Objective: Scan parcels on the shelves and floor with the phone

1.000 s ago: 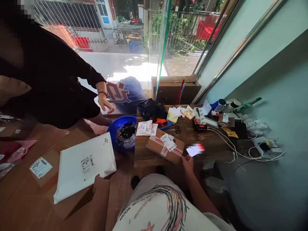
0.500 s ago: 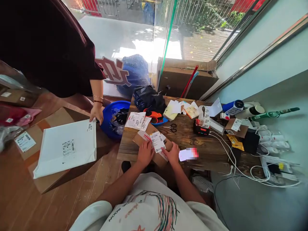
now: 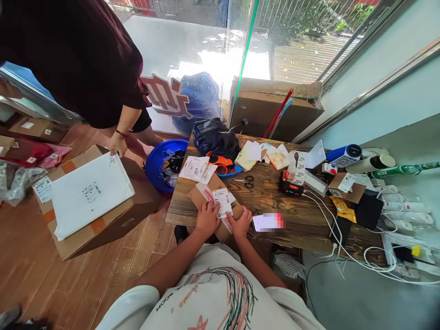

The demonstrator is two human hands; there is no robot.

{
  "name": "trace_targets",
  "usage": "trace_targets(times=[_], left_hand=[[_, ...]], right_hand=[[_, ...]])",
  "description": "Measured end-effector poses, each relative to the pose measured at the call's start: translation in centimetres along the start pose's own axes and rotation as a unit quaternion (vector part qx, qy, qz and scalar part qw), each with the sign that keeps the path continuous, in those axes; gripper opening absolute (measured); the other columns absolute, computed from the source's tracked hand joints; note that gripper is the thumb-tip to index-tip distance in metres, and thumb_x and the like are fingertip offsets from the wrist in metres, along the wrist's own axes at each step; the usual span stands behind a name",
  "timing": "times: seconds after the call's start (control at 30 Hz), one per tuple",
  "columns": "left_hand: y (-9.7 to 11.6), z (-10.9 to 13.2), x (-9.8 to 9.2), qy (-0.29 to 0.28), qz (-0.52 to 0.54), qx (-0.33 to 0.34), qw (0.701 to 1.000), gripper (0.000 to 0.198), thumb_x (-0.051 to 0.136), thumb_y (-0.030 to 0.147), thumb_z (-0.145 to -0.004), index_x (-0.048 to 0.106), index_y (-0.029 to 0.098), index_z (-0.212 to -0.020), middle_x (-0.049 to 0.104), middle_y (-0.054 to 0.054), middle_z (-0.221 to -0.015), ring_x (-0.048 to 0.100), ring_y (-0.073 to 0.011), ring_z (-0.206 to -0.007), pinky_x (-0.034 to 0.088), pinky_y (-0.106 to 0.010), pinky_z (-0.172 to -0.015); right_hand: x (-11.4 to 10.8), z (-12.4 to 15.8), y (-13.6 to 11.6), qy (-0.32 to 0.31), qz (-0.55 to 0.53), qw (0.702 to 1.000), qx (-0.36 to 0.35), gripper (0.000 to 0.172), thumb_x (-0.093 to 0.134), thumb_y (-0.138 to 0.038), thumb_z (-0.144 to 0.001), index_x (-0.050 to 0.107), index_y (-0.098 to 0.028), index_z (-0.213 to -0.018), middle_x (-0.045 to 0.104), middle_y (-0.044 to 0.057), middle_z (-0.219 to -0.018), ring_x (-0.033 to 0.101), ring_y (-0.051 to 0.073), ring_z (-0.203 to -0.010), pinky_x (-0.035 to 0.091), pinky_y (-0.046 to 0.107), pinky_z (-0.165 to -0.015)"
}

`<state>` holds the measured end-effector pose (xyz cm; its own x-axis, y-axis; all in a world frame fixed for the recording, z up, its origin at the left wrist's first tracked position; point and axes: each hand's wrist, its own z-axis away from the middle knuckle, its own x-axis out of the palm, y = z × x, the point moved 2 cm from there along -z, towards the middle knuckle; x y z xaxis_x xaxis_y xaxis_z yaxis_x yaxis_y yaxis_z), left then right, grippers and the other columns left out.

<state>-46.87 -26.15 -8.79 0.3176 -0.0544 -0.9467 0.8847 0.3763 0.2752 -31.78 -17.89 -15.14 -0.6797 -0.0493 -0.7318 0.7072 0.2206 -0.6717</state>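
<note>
A small brown cardboard parcel (image 3: 206,192) with white shipping labels lies at the near edge of the wooden table (image 3: 275,206). My left hand (image 3: 207,219) grips its near left side with fingers curled over it. My right hand (image 3: 241,223) holds its near right corner, thumb on the label. A blurred white card (image 3: 268,222) lies just right of my right hand. Loose white labels (image 3: 195,168) rest behind the parcel.
Another person in dark clothes stands at the left, a hand (image 3: 117,143) on a white mailer (image 3: 87,192) atop a cardboard box (image 3: 113,220). A blue basin (image 3: 156,160), black bag (image 3: 216,137), scissors (image 3: 245,180), label printer (image 3: 290,185), cables and chargers (image 3: 378,215) crowd the table.
My left hand left the white mailer and came to the parcel; both hands now hold it. The other person pulled the mailer and box further left. The view tilted down.
</note>
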Motion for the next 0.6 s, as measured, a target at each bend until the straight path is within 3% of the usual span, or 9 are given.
trace_targets(times=[0.23,0.37,0.5,0.6], left_hand=[[0.8,-0.5,0.2,-0.028,0.021,-0.005,0.999,0.068,0.061,0.025,-0.078,0.042,0.029,-0.143,0.043,-0.018,-0.132,0.034,-0.0409,-0.12,0.033,-0.057,-0.096],[0.7,-0.8,-0.2,-0.026,0.085,-0.022,0.996,0.067,0.068,0.022,-0.073,0.05,0.034,-0.136,0.046,-0.016,-0.131,0.036,-0.0408,-0.12,0.032,-0.057,-0.097],[-2.2,-3.0,-2.5,0.025,0.199,-0.09,0.976,0.051,0.066,0.033,-0.076,0.057,0.032,-0.126,0.055,-0.011,-0.119,0.045,-0.0341,-0.115,0.03,-0.051,-0.102],[-6.7,-6.1,-4.5,0.109,0.3,-0.218,0.922,0.051,0.056,0.043,-0.085,0.052,0.016,-0.128,0.049,-0.019,-0.129,0.035,-0.0376,-0.129,0.023,-0.053,-0.107]], right_hand=[[-0.1,0.2,0.2,0.002,-0.008,1.0,0.004,0.082,0.064,-0.073,-0.07,0.049,-0.012,-0.122,0.052,0.02,-0.115,0.045,0.037,-0.11,0.033,0.051,-0.099],[-0.3,0.2,-0.1,-0.001,-0.019,1.0,0.01,0.083,0.064,-0.074,-0.069,0.049,-0.012,-0.123,0.052,0.02,-0.116,0.045,0.038,-0.111,0.033,0.053,-0.099],[-1.4,0.0,-1.2,-0.01,-0.045,0.999,0.015,0.082,0.066,-0.071,-0.069,0.05,-0.01,-0.122,0.052,0.022,-0.116,0.043,0.04,-0.113,0.031,0.057,-0.099],[-2.0,-1.3,-3.1,-0.021,-0.079,0.997,0.008,0.073,0.065,-0.065,-0.075,0.05,-0.012,-0.124,0.047,0.023,-0.128,0.037,0.04,-0.123,0.025,0.058,-0.104]])
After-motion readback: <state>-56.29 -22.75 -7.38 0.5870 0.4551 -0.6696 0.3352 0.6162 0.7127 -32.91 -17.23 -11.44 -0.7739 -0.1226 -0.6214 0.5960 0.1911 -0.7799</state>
